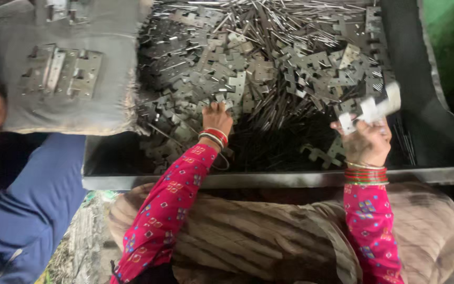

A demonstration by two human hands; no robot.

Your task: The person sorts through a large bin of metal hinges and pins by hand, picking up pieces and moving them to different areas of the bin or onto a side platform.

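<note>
Striped brown cloth (pixel 269 236) over the person's lap fills the bottom of the frame, nearest the camera, with two pink patterned sleeves rising from it. Above it a wide dark metal tray (pixel 290 179) spans the middle and upper frame, holding a heap of grey hinge leaves (pixel 227 73), too many to count, mixed with a spread of thin steel pins (pixel 269 21) along the top. At the upper left a grey cloth pad (pixel 106 68) carries two assembled hinges (pixel 61 71) lying side by side. The left hand (pixel 217 118), at centre, reaches into the heap, fingers buried among the leaves just ahead of it; whether it grips one I cannot tell. The right hand (pixel 366 139), at middle right, is closed around blurred pale hinge pieces (pixel 374 108), their long axis running up to the right; their number is unclear. A blue sleeve (pixel 32 210) of another person sits lower left.
</note>
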